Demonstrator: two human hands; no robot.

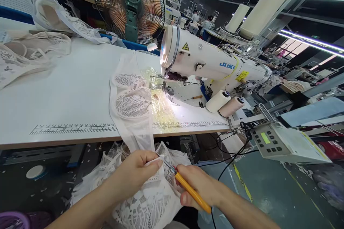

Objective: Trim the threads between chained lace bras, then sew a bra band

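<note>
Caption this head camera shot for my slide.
Left hand pinches white lace garment; right hand holds orange-handled tool below Juki sewing machine.

- "JUKI" in blue letters on the arm of the white sewing machine.
- A second blue "JUKI" on the farther sewing machine.

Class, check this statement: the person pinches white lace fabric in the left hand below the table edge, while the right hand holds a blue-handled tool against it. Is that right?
Not quite. The head view shows the tool in the right hand has an orange-yellow handle, not blue. The rest stands: the left hand pinches the white lace fabric below the table edge, with the tool's tip against it.
</note>
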